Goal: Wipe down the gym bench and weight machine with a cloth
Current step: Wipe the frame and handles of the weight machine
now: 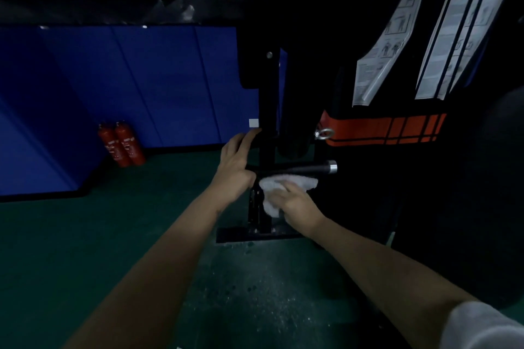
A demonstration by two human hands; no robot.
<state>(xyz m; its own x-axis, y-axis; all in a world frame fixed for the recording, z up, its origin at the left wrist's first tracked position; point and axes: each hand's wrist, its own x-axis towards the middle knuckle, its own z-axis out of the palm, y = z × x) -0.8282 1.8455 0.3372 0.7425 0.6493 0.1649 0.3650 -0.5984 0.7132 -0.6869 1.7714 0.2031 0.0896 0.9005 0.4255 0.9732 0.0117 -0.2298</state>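
Right fingers [287,187] gripping cloth [270,203], cloth just under black bar [300,170]

Tally: two hands, left hand [234,167] and right hand [297,204]; one white cloth [272,187]; two red fire extinguishers [130,147]; two instruction sheets [388,37]; one chrome-capped bar [300,169]; one eye bolt [323,133]; one orange band [363,127].

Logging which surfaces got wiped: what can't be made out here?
Head view only:
Instruction labels: print too small, blurred.
Weight machine, upper parts: lost in darkness, cut by top edge.
White cloth: partly hidden under right hand.
Left hand: whether it grips the machine, too dark.
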